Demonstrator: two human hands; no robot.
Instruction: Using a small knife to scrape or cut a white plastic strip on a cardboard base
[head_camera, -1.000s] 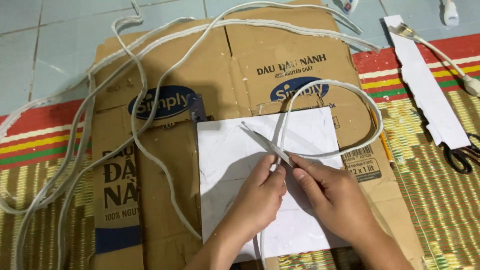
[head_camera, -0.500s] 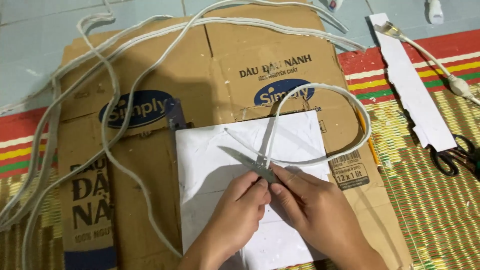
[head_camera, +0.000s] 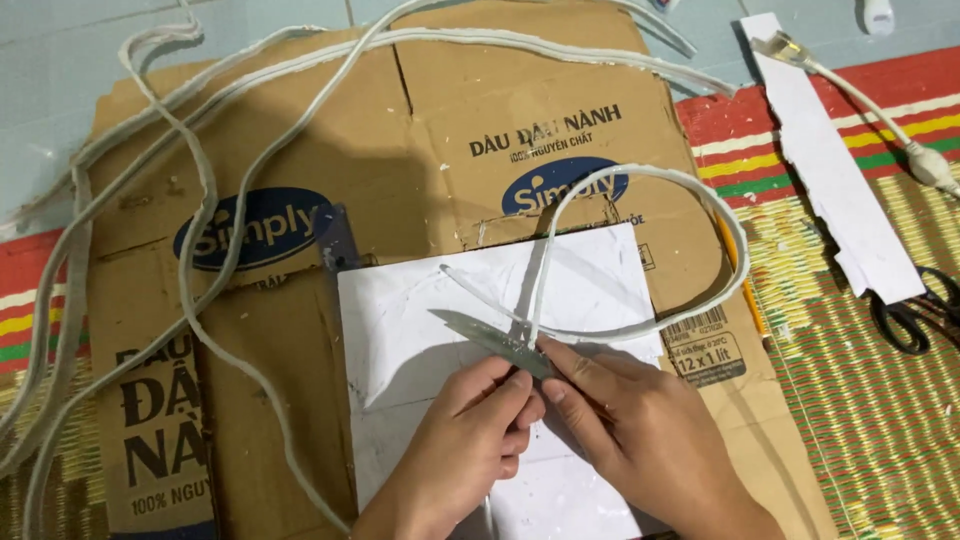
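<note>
Just above the fingertips, where both hands meet over the white sheet (head_camera: 420, 330), a thin grey blade (head_camera: 490, 338) lies flat with its point running up and to the left. The left hand (head_camera: 470, 440) pinches the blade's near end between thumb and forefinger, closed tight on it; the right hand (head_camera: 640, 440) presses its fingers down on the same spot, and seems also to pin the white cord (head_camera: 640, 180), though the contact is hidden under the fingers. From the pinch the cord rises, loops out to the right over the cardboard (head_camera: 300, 130) and comes back to the blade. The step in hand looks like cutting or slitting the cord at the grip. The next move calls for a firm hold on the cord right beside the edge, fingers kept off it. Far right of the grip lie scissors (head_camera: 915, 315).
</note>
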